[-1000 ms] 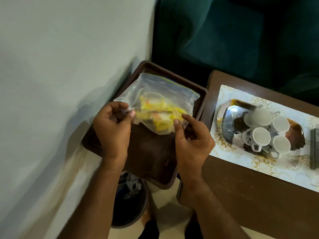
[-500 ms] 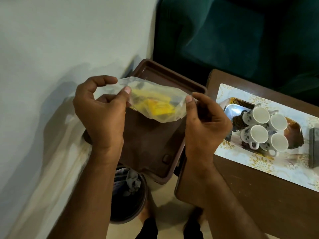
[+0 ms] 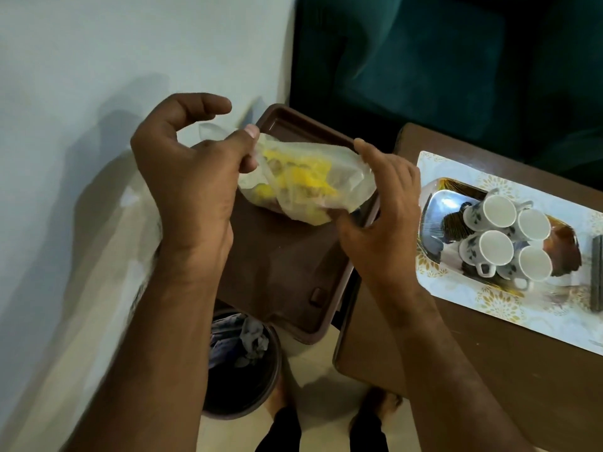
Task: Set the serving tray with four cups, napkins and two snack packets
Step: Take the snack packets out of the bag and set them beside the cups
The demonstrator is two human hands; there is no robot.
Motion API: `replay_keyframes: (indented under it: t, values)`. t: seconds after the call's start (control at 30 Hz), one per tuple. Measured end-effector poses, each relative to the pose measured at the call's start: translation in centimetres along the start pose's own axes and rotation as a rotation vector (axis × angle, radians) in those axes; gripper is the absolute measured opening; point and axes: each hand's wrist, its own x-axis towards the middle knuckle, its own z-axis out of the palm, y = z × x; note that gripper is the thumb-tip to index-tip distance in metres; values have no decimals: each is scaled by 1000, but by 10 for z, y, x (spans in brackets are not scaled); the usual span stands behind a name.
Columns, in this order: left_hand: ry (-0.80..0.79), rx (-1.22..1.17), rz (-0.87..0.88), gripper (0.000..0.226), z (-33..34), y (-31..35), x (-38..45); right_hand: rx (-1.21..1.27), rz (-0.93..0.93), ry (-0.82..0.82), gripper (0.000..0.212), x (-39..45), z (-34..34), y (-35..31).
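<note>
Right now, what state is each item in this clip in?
Plastic bag: lifted above the brown tray, yellow packets inside.
Left hand: grip shut on the bag's edge.
Right hand: grip shut on the bag's other side.
Four cups: upright, clustered on the serving tray.
Bin: open, holding scraps.

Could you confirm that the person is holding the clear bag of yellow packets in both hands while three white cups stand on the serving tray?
Not quite: the head view shows four white cups on the serving tray, not three. Both the left hand and right hand do hold the clear bag.
</note>
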Motion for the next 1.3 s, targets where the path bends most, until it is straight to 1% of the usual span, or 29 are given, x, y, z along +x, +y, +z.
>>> replay_keyframes:
  t: [0.1,0.17,0.23,0.3,0.37,0.4,0.47,0.5,0.57,0.63,0.67,0.73,0.8,0.83,0.87,1.0,1.03,1.07,1.1,1.13,1.17,1.23,1.3]
  values:
    - [-28,-59,10,23,0,1,1,87,20,129,37,10,0,-1]
    - [5,-98,4,26,-3,-1,5,156,36,183,24,18,0,-5]
    - [55,-148,-19,33,-8,-6,9,201,38,215,18,24,-2,-8]
    - [59,-175,-49,34,-14,-14,13,240,48,236,16,27,-3,-10]
    - [1,-187,-80,34,-16,-25,14,313,120,229,14,27,-3,-14]
    - [-50,-188,-89,38,-17,-30,12,352,159,229,13,27,-3,-16]
    - [-170,-182,-96,55,-16,-39,10,395,188,269,12,29,-3,-20]
    - [-234,-181,-93,63,-16,-44,10,411,183,292,13,30,-3,-23]
    - [-362,-149,-57,71,-17,-55,8,454,189,309,13,35,-2,-30]
    - [-419,-71,-4,70,-19,-63,6,496,211,315,12,39,-3,-37]
    - [-408,-39,11,62,-19,-67,5,502,211,329,12,41,-4,-39]
    - [-331,-9,32,36,-18,-70,7,505,187,350,13,46,-7,-42]
    - [-260,-20,40,14,-16,-68,12,529,163,332,15,49,-10,-43]
    - [-238,-37,48,8,-15,-65,15,551,165,309,19,50,-12,-42]
    - [-218,-46,60,4,-14,-61,18,582,178,270,27,51,-13,-40]
    - [-162,-80,73,8,-9,-49,26,657,238,19,82,45,-16,-18]
    - [-164,-102,57,14,-7,-48,26,652,251,-42,91,43,-18,-12]
    - [-165,-116,39,24,-7,-48,27,645,265,-98,98,40,-18,-7]
    - [-167,-130,23,32,-6,-48,28,638,279,-144,103,37,-18,-3]
    - [-169,-143,17,35,-6,-48,27,630,291,-178,104,33,-17,1]
    - [-176,-145,10,33,-6,-47,25,623,298,-196,101,30,-14,3]
    - [-184,-124,11,17,-6,-47,19,613,312,-201,88,23,-9,6]
    - [-179,-85,15,20,-7,-50,14,623,340,-179,71,17,-5,7]
